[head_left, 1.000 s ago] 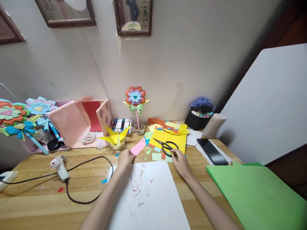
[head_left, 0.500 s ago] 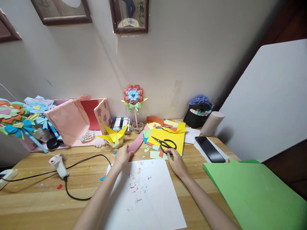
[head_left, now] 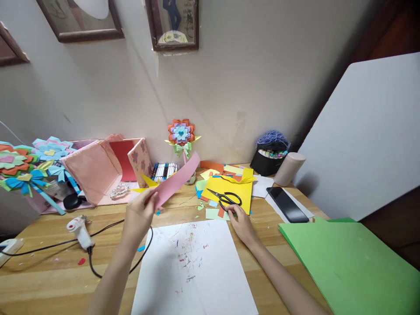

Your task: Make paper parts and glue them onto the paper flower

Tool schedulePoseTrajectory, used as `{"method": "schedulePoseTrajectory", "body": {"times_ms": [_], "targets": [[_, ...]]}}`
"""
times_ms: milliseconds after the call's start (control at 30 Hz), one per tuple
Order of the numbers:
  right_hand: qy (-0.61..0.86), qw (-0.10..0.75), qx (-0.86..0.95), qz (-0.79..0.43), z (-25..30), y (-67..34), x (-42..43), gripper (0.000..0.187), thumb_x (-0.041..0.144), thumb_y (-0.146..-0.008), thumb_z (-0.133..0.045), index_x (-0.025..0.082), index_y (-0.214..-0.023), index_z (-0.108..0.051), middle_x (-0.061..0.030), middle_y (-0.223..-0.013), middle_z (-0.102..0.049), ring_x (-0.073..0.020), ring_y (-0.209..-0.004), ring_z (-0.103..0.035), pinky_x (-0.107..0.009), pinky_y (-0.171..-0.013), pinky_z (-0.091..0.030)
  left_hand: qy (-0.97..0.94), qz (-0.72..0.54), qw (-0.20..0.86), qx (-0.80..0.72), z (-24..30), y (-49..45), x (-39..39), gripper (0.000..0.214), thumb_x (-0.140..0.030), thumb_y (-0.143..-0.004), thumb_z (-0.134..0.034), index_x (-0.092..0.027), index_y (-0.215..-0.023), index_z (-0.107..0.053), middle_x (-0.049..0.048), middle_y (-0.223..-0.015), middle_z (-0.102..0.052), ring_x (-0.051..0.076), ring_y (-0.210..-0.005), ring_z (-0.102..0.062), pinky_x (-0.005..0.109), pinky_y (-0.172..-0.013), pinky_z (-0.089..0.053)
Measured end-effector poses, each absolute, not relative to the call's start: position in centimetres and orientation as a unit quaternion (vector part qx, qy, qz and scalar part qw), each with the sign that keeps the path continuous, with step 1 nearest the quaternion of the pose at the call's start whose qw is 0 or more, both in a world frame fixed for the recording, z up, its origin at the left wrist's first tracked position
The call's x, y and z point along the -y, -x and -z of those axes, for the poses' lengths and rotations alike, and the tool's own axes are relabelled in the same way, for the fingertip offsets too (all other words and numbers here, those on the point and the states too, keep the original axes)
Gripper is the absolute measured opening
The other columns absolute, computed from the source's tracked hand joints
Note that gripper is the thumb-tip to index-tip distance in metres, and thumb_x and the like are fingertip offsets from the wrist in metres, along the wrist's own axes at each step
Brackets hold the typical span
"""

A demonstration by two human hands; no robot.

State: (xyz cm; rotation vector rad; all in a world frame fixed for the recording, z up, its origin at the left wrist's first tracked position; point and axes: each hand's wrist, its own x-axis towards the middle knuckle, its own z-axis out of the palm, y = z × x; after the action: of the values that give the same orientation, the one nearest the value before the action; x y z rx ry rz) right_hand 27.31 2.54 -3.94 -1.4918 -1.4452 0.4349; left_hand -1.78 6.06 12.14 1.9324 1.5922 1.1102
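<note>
Pinching the pink strip [head_left: 177, 181] by its near end, the left hand [head_left: 139, 212] holds it above the surface [head_left: 39, 280], probably so its length clears the scraps [head_left: 212, 213]. The right hand [head_left: 242, 223] touches the scissors [head_left: 219, 194] on the yellow sheet [head_left: 246, 191]; whether it grips cannot be told.

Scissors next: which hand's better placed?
Right, I'd say. The right hand is already at the handle end of the black scissors; the left hand is occupied, holding up a pink strip.
</note>
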Motion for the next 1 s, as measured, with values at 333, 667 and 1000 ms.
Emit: {"method": "schedulePoseTrajectory", "body": {"times_ms": [333,667,1000], "targets": [[0.489,0.490,0.536,-0.482,2.6,-24.1,-1.6,0.041,0.048,-0.086,-0.039,0.017,-0.109,-0.054,-0.0081,-0.091,-0.065,-0.0158,-0.073,-0.062,-0.029,-0.064,-0.050,-0.533,-0.340,0.558,-0.537,-2.1,-0.6,-4.6,0.051,-0.056,-0.066,-0.057,-0.013,-0.094,-0.057,0.0045,-0.076,-0.066,0.020,-0.063,-0.066,0.028,-0.055,-0.051],[0.648,0.458,0.586,-0.161,4.5,-29.3,-3.1,0.013,0.026,-0.079,-0.052,0.018,-0.083,-0.062,-0.0058,-0.087,-0.063,-0.0195,-0.082,-0.057,-0.034,-0.074,-0.047,-0.538,-0.349,0.387,-0.662,0.8,0.1,-7.3,0.035,-0.026,-0.083,-0.045,-0.012,-0.115,-0.042,0.0128,-0.101,-0.060,0.022,-0.087,-0.063,0.037,-0.078,-0.050],[0.606,0.300,0.736,-0.020,3.2,-27.7,-2.6,0.022,0.028,-0.079,-0.059,0.023,-0.100,-0.064,-0.0078,-0.100,-0.056,-0.0238,-0.095,-0.048,-0.039,-0.082,-0.043,-0.846,-0.199,0.133,-0.477,-0.1,-7.1,-7.1,0.023,-0.025,-0.088,-0.037,-0.018,-0.099,-0.056,0.0088,-0.109,-0.057,0.022,-0.107,-0.046,0.034,-0.091,-0.037]]}}
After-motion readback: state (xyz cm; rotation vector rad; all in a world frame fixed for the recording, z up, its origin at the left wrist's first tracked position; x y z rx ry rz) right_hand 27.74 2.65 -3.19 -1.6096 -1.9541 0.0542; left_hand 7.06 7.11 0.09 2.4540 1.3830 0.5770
